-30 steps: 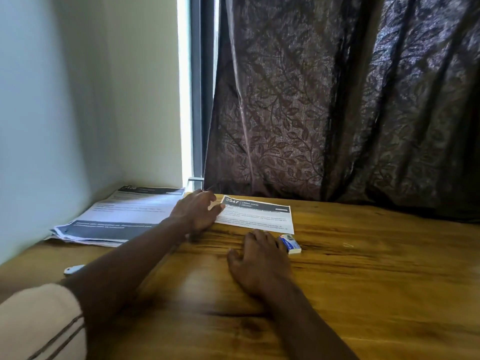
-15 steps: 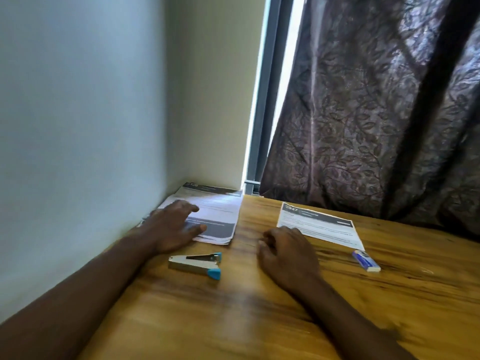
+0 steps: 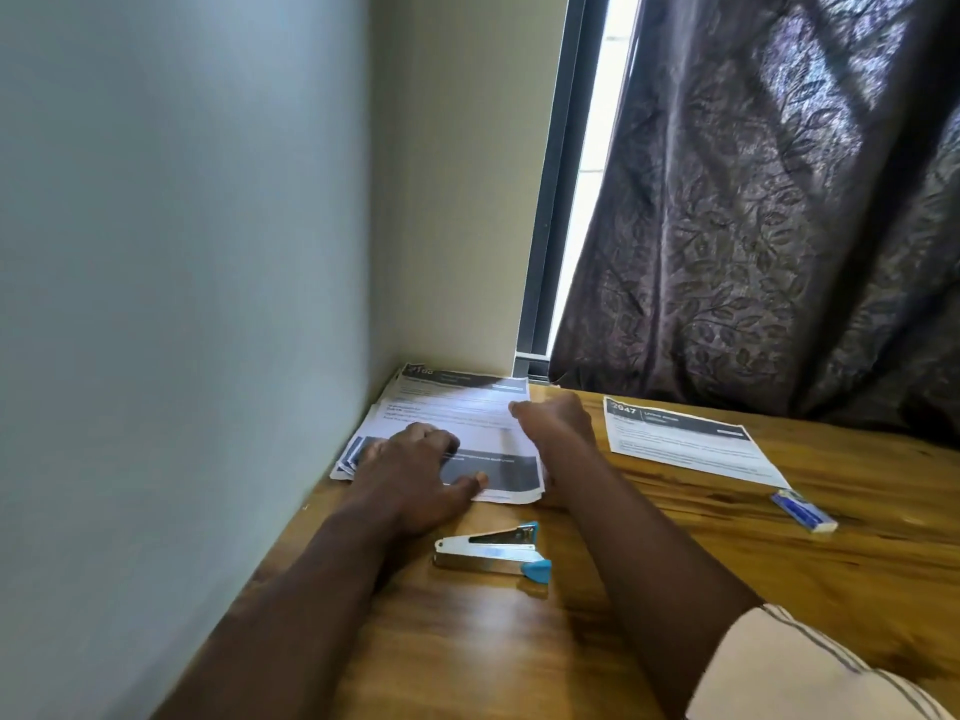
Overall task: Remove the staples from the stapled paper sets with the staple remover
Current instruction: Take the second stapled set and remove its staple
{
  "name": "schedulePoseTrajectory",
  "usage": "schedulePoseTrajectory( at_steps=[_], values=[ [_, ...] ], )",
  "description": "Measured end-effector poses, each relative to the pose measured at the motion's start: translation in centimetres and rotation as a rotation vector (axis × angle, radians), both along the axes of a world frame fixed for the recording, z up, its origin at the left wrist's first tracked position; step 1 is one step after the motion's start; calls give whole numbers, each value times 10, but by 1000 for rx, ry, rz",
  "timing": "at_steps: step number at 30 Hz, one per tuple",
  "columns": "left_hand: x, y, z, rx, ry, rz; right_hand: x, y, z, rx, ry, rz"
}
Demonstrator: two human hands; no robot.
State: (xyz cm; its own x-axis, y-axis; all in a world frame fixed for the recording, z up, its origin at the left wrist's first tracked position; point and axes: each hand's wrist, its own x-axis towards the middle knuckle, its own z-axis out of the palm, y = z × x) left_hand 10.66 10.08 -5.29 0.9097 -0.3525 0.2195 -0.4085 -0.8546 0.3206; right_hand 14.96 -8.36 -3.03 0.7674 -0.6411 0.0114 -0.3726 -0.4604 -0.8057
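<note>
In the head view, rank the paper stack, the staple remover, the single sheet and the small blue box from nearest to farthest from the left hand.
Measured from the left hand:
1. Paper stack, in the wall corner, directly under the hand.
2. Staple remover, just in front of the hand, toward the person.
3. Single sheet, to the right, beyond the right hand.
4. Small blue box, farthest right.

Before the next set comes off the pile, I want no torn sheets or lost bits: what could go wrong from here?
The paper stack is fanned at its left edge under the left hand; pulling one set could drag the others askew. The right hand pinches the top sheet's edge, which might crease or tear. The staple remover lies just behind both wrists, so a backward sweep could knock it along the table.
</note>
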Motion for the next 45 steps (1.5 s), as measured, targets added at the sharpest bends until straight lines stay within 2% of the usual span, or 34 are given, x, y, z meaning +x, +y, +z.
schedulePoseTrajectory(
  at_steps=[2,6,10,14,18,21,23,28,31,34,38,41,45],
  values=[
    [1,0,0,-4,10,2,4,-4,-2,-17,-5,-9],
    [2,-4,2,6,14,9,8,-10,0,102,-24,26],
    [-1,-8,4,18,4,2,11,-17,-2,223,-156,-2],
    [-3,-10,9,7,-38,19,7,-26,-5,242,-209,32],
    [-3,-6,13,-27,-127,64,-5,-32,0,381,-268,142],
    [-2,-2,16,-51,-232,69,-22,-31,13,589,-419,280],
    [-2,0,19,-90,-321,59,-35,-32,25,651,-500,379],
    [-1,3,25,-234,-504,71,-71,-49,59,558,-615,621],
    [-3,1,27,-296,-584,61,-90,-55,70,544,-666,697],
    [-7,0,31,-320,-748,28,-112,-60,74,513,-714,734],
    [-20,-14,39,-322,-923,-18,-145,-82,70,447,-802,682],
    [-38,-30,44,-290,-976,-153,-174,-110,63,386,-849,612],
    [-59,-47,47,-178,-921,-334,-213,-141,60,326,-641,484]
  ],
)
